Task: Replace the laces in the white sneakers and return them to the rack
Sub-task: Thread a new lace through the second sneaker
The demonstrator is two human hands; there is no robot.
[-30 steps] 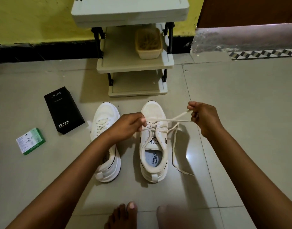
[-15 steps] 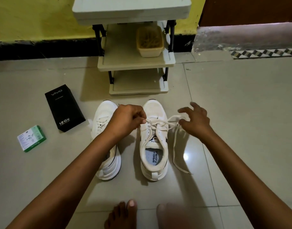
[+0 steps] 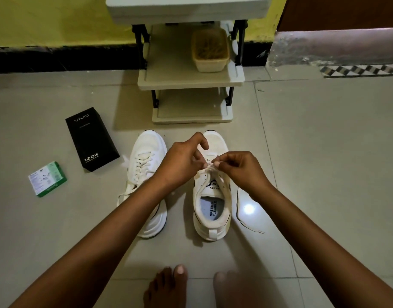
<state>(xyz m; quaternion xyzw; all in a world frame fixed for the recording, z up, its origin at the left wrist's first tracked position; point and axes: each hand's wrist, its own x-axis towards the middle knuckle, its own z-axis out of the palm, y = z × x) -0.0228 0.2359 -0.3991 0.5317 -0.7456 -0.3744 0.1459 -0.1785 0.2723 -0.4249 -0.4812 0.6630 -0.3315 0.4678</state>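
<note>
Both hands have drawn in since a second ago: the right hand [image 3: 240, 167], which had been pulling a strand of lace out to the side, has come back over the right-hand sneaker [image 3: 212, 185], and now meets the left hand [image 3: 182, 161] above the eyelets. Each hand has its fingertips curled and pinching the white lace [image 3: 210, 162] at the middle of the shoe, knuckles nearly touching. A loose end of that lace [image 3: 242, 216] trails down onto the tiled floor [image 3: 324, 152] beside the shoe's right side. That sneaker stands upright, toe toward the rack [image 3: 191, 78], its insole printed with "SPEED FLEXIBLE". Its partner, the left-hand sneaker [image 3: 146, 165], stands just beside it, already laced, partly hidden under the left forearm. On the rack's middle shelf sits a beige basket [image 3: 210, 50]. To the left on the floor lie a black box [image 3: 92, 138] and, further out, a small green-and-white carton [image 3: 47, 178]. Bare toes [image 3: 168, 283] show at the bottom edge.
</note>
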